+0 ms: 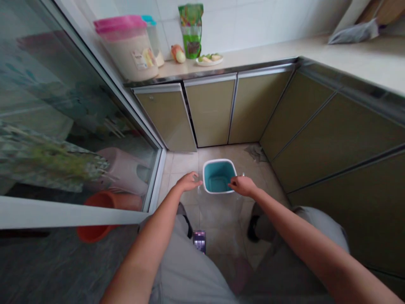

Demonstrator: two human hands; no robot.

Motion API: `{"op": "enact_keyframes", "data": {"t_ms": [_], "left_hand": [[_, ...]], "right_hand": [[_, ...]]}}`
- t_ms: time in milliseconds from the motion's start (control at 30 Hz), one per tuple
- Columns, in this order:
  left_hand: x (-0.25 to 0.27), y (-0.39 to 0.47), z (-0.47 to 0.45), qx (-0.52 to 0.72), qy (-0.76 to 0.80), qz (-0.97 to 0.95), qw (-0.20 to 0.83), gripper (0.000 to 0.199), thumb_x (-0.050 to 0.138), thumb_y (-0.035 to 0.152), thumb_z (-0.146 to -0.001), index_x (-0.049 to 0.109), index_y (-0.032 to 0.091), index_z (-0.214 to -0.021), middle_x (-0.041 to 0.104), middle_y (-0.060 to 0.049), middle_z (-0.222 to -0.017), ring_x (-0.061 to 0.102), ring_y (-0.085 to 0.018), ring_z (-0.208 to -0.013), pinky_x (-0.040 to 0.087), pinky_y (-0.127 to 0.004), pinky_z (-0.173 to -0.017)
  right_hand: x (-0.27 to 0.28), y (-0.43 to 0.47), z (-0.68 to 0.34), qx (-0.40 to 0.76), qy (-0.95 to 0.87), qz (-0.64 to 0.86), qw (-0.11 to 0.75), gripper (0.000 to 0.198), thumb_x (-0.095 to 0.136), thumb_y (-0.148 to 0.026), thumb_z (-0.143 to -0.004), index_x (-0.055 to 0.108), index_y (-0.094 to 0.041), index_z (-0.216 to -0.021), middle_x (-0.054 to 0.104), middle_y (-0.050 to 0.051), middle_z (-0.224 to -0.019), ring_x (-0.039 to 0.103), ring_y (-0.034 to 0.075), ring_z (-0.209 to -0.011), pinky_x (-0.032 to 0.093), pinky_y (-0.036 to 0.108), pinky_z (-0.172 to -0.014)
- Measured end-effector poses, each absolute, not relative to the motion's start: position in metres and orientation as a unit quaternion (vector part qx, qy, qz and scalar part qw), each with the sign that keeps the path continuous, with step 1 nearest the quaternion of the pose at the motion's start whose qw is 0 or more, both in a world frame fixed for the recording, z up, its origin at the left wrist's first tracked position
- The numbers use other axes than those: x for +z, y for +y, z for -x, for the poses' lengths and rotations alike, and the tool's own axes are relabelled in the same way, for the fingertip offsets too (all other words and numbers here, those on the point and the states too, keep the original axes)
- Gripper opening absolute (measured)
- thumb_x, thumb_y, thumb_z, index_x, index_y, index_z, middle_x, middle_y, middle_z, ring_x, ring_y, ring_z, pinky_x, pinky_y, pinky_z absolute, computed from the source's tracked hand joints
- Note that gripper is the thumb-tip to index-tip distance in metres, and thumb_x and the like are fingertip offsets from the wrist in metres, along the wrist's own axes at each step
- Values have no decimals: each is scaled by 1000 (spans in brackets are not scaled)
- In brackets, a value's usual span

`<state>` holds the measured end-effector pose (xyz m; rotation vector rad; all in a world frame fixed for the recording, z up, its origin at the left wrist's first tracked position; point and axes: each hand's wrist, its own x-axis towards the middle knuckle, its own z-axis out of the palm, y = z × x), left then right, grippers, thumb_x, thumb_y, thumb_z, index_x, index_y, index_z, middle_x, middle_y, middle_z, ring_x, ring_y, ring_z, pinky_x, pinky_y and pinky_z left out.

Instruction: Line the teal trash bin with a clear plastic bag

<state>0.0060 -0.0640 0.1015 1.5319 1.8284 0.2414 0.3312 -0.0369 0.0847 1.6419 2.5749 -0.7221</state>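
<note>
A bin (219,161) with a white rim and teal inside stands upright on the tiled floor between my legs. Its inside shows bare. In front of it, a faint see-through film, apparently a clear plastic bag (219,209), spans the space between my hands; its outline is hard to make out. My left hand (189,181) is at the bin's left side, thumb and fingers curled at the film's edge. Over the right part of the rim, my right hand (242,185) is closed in a pinch, with a small pale glint beside it.
Closed cabinets (210,109) line the back and right; one left door (167,118) sits ajar. The counter (249,57) holds a pink-lidded container (129,50), a green pouch (192,36) and a plate (209,63). A glass door (63,105) stands left. A phone-like object (199,241) lies below.
</note>
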Motion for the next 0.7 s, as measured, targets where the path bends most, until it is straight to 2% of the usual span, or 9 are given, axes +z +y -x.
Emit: {"op": "enact_keyframes", "data": {"t_ms": [133, 233, 333, 467, 700], "left_hand": [[93, -64, -8, 6, 733, -598, 325, 64, 65, 70, -82, 65, 22, -125, 75, -8, -113, 69, -22, -97, 45, -25, -74], [89, -61, -17, -67, 711, -622, 321, 54, 65, 66, -85, 73, 21, -115, 76, -10, -113, 70, -24, -99, 46, -27, -74], [78, -63, -24, -120, 685, -639, 329, 42, 65, 57, -88, 78, 19, -101, 78, -11, -103, 72, -23, -92, 47, -27, -72], [64, -66, -24, -133, 680, -642, 329, 33, 67, 46, -89, 79, 19, -102, 79, -10, -101, 72, -21, -89, 48, -26, -71], [64, -69, -14, -129, 676, -641, 339, 27, 69, 44, -84, 79, 19, -83, 78, -8, -86, 71, -21, -80, 46, -25, -66]], "right_hand": [[54, -52, -311, -243, 837, -488, 48, 31, 52, -41, -98, 73, -24, -113, 75, 9, -116, 69, 24, -101, 45, 29, -78], [35, -57, -303, -259, 830, -488, 79, 38, 55, -36, -96, 69, -24, -130, 72, 12, -126, 69, 28, -111, 48, 33, -87], [22, -59, -304, -272, 818, -499, 96, 40, 53, -34, -97, 69, -23, -132, 73, 13, -126, 69, 30, -112, 50, 36, -89], [10, -57, -307, -272, 817, -500, 94, 40, 55, -29, -95, 69, -23, -132, 71, 12, -130, 69, 31, -115, 51, 37, -91], [2, -51, -306, -297, 805, -504, 102, 49, 58, -17, -91, 64, -20, -139, 68, 13, -135, 66, 27, -121, 48, 33, -98]]}}
